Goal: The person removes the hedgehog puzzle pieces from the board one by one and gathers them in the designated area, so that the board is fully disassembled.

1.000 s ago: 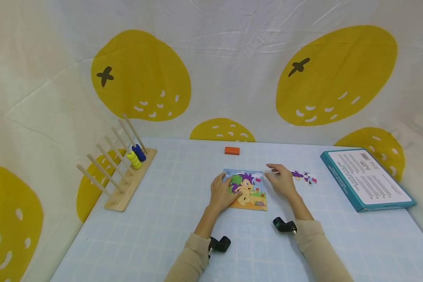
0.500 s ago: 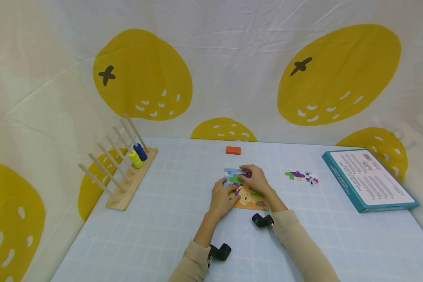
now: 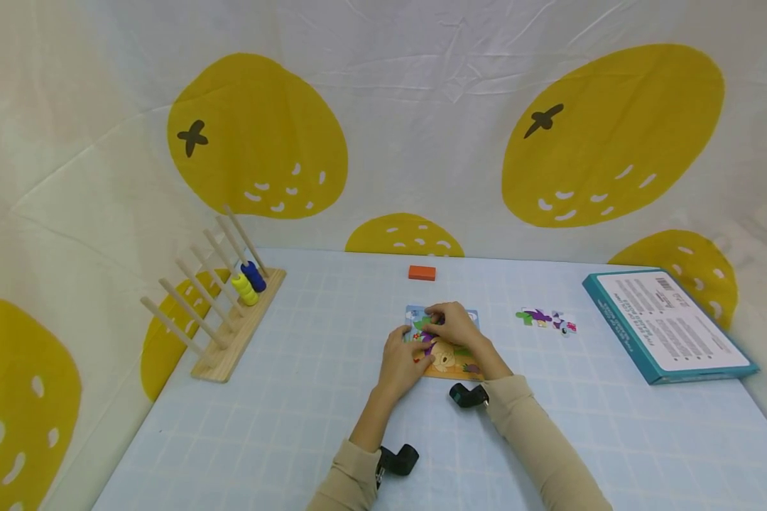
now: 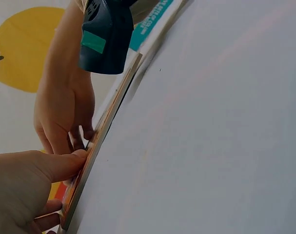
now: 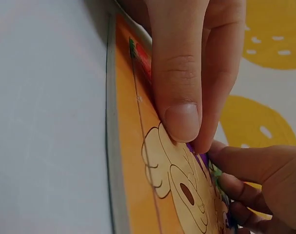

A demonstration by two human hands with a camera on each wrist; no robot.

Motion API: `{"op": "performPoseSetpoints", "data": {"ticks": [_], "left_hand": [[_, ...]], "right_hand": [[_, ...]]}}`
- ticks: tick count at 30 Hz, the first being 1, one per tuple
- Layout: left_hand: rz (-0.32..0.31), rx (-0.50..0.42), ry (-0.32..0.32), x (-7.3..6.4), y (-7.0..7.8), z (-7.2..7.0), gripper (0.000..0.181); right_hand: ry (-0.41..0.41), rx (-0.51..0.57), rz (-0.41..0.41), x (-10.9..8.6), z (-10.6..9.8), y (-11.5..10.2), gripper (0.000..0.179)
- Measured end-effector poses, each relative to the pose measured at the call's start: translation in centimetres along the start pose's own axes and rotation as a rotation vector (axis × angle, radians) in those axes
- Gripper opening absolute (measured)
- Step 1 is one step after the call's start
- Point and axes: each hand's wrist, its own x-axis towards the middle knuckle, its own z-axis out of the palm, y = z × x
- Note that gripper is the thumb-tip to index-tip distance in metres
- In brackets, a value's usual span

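A jigsaw puzzle (image 3: 444,360) with a purple-haired hedgehog on a thin board lies flat before me. Along its left side my left hand (image 3: 400,363) holds it, thumb on the picture and fingertips at the edge. My right hand (image 3: 461,332) reaches over the upper part, where thumb and fingers pinch what looks like a dark purple puzzle piece; the fingertips hide most of it. In the right wrist view the right hand (image 5: 279,175) meets the picture close to the left thumb (image 5: 182,122). Loose puzzle pieces (image 3: 540,317) lie to the right of the board.
An orange block (image 3: 422,273) lies beyond the puzzle. At the left stands a wooden peg rack (image 3: 236,333) with yellow beads (image 3: 245,289) and blue beads (image 3: 253,276). A flat teal-edged box (image 3: 671,323) lies at the right. Patterned cloth (image 3: 422,156) hangs behind the table.
My right hand has moved left from the puzzle's right side onto its upper part, uncovering a green piece among the loose ones. The left hand has stayed on the puzzle.
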Motion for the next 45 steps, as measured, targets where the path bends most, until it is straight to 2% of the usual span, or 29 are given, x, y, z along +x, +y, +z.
{"op": "performPoseSetpoints", "data": {"ticks": [6, 12, 25, 32, 39, 45], "left_hand": [[-0.006, 0.002, 0.029, -0.1, 0.2, 0.0, 0.025], [-0.020, 0.026, 0.028, -0.3, 0.3, 0.0, 0.025], [-0.007, 0.052, 0.026, -0.5, 0.2, 0.1, 0.024], [-0.012, 0.043, 0.034, -0.5, 0.3, 0.2, 0.023], [-0.032, 0.016, 0.033, -0.5, 0.5, 0.1, 0.023], [-0.017, 0.038, 0.041, -0.6, 0.3, 0.1, 0.023]], "right_hand": [[-0.031, 0.068, 0.055, -0.4, -0.4, -0.4, 0.024], [-0.059, 0.096, 0.091, -0.4, -0.4, -0.4, 0.032], [-0.154, -0.002, 0.107, 0.7, -0.9, -0.4, 0.034], [-0.205, 0.019, 0.159, 1.1, -1.5, -0.4, 0.035], [-0.148, 0.015, 0.118, 1.1, -1.4, -0.6, 0.034], [-0.045, 0.128, 0.113, 0.6, -0.8, 0.1, 0.030]]}}
